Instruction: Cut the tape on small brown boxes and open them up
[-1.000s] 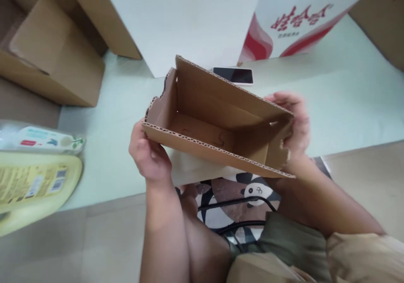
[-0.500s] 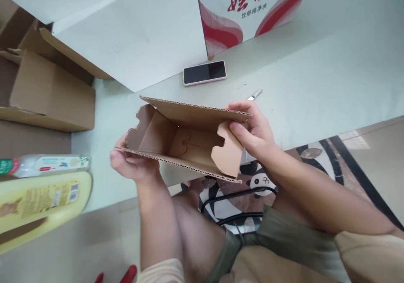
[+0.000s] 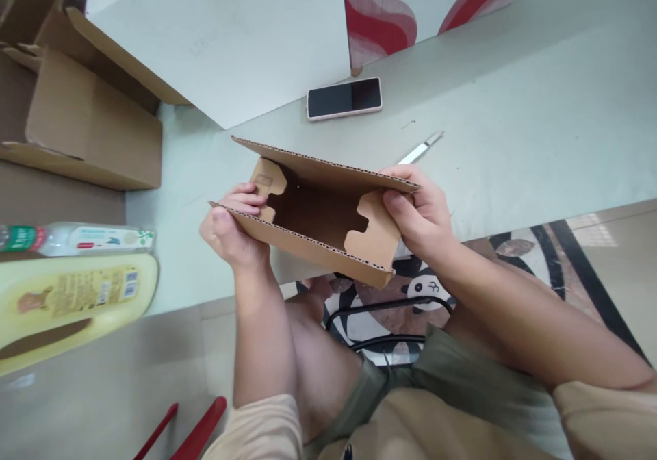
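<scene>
A small brown cardboard box [image 3: 313,241] is held up between my hands, its open side facing me. Notched flaps at both short ends fold inward over the dark inside. My left hand [image 3: 236,231] grips the left end, thumb outside the near panel and fingers on the left flap. At the right end my right hand [image 3: 423,210] pinches the corner, its thumb on the right flap and its fingers behind the far panel. Just beyond my right hand a white cutter [image 3: 421,148] lies on the table.
On the table [image 3: 513,138] a phone [image 3: 345,98] lies before a white box [image 3: 220,42] and a red-and-white carton [image 3: 380,22]. Brown boxes [image 3: 97,118], a clear bottle [image 3: 102,237] and a yellow bottle [image 3: 82,296] are at left. Red handles [image 3: 200,429] show lower left.
The left flap has folded inward, with my left fingers now on it. The box's inside has turned darker as it tilted. The view has shifted, showing more of the cutter.
</scene>
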Motion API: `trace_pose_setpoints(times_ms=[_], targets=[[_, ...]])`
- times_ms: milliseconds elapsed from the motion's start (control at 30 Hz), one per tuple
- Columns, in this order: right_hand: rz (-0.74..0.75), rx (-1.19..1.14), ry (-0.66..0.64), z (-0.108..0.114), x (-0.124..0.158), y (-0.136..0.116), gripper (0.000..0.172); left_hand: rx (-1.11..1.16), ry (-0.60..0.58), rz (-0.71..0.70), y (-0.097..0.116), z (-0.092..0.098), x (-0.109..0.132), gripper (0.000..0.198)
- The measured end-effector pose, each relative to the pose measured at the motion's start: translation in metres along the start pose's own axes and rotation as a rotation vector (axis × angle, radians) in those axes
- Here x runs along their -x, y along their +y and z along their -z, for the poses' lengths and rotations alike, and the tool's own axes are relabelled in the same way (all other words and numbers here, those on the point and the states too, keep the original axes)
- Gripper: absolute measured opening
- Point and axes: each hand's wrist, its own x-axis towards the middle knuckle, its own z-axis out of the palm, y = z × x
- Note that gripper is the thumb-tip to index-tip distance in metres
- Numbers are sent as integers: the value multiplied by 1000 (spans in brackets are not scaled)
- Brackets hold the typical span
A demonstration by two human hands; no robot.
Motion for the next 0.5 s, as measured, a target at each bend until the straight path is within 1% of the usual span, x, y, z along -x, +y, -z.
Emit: trace_pose_setpoints(times_ms=[100, 267, 400, 500], targets=[[-10, 3, 26, -2, 1, 1, 26, -7, -4, 10, 4, -1, 1, 47], [21, 4, 62, -3, 3, 4, 22, -40, -11, 49, 7, 0, 2, 51], [20, 27, 61, -3, 2, 5, 23, -89, -23, 77, 7, 1, 3, 51], [9, 37, 60, -3, 1, 4, 26, -107, -7, 90, 9, 0, 4, 53]])
